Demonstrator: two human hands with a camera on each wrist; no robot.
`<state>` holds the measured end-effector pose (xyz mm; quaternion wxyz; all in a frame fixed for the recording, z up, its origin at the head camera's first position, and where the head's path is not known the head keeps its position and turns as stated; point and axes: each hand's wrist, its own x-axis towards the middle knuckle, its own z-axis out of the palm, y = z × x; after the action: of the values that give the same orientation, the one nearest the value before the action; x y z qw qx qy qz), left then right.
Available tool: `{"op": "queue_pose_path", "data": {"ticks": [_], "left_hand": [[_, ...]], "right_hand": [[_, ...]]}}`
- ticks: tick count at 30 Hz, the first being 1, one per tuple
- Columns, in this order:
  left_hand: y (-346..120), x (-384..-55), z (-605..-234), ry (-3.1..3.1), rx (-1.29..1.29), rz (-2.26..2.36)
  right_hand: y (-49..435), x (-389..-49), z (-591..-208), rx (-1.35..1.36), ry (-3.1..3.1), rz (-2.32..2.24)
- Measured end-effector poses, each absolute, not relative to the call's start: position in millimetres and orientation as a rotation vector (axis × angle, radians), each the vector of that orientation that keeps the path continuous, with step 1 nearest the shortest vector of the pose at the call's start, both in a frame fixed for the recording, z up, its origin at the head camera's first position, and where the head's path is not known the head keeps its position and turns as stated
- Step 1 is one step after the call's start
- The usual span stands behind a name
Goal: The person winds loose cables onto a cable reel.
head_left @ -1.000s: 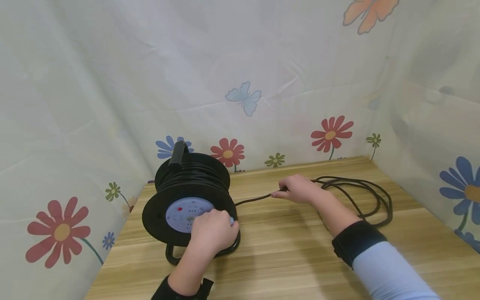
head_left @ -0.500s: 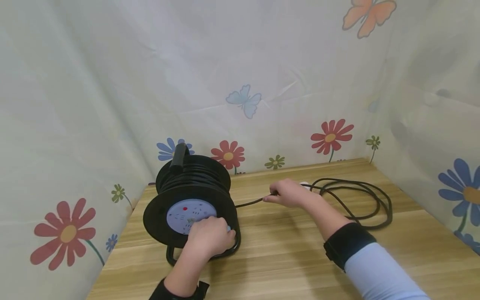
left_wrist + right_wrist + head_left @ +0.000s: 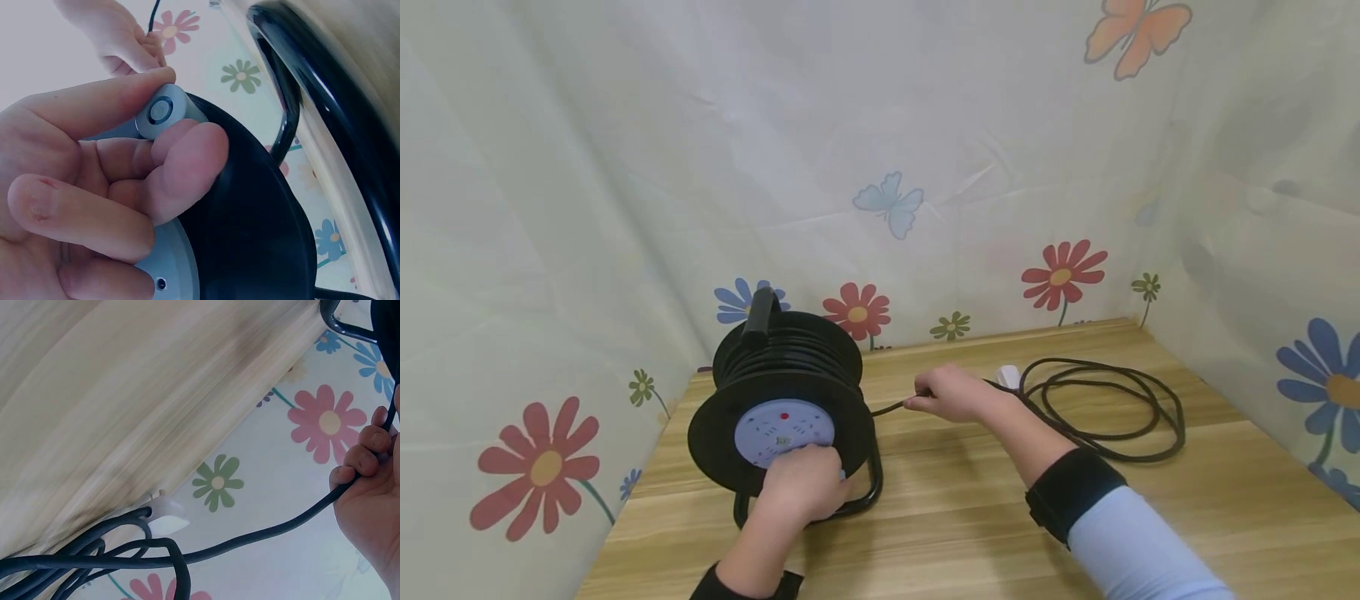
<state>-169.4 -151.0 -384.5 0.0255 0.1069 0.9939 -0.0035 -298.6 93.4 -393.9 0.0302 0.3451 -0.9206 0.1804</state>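
Observation:
A black cable reel (image 3: 700,433) with a lilac socket face (image 3: 760,425) stands on its tube frame at the left of the table. My left hand (image 3: 803,487) pinches the small grey-blue winding knob (image 3: 159,112) on the reel's front between thumb and fingers. To the right, my right hand (image 3: 953,393) grips the black cable (image 3: 269,532), which runs from the reel through its curled fingers. Behind that hand the rest of the cable lies in loose loops (image 3: 1176,417), with a white plug (image 3: 1008,377) beside them.
The reel's carrying handle (image 3: 762,317) rises at its top. A wood-grain table (image 3: 955,517) lies under everything. White sheeting with printed flowers and butterflies (image 3: 891,204) hangs close behind the table and along its sides.
My left hand has carried the knob round, downward and left, and the socket face has turned with it. My right hand has moved left along with the cable toward the reel, uncovering the plug.

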Motion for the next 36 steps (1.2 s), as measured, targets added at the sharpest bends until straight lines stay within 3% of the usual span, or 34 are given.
{"op": "queue_pose_path", "data": {"ticks": [18,36], "left_hand": [[-158,-169,-388,3.057,0.313,-0.046],[-153,-167,-386,3.053,0.286,-0.047]], "right_hand": [[88,-296,-393,1.042,-2.809,0.546],[182,-300,-379,0.865,-2.815,0.667]]}}
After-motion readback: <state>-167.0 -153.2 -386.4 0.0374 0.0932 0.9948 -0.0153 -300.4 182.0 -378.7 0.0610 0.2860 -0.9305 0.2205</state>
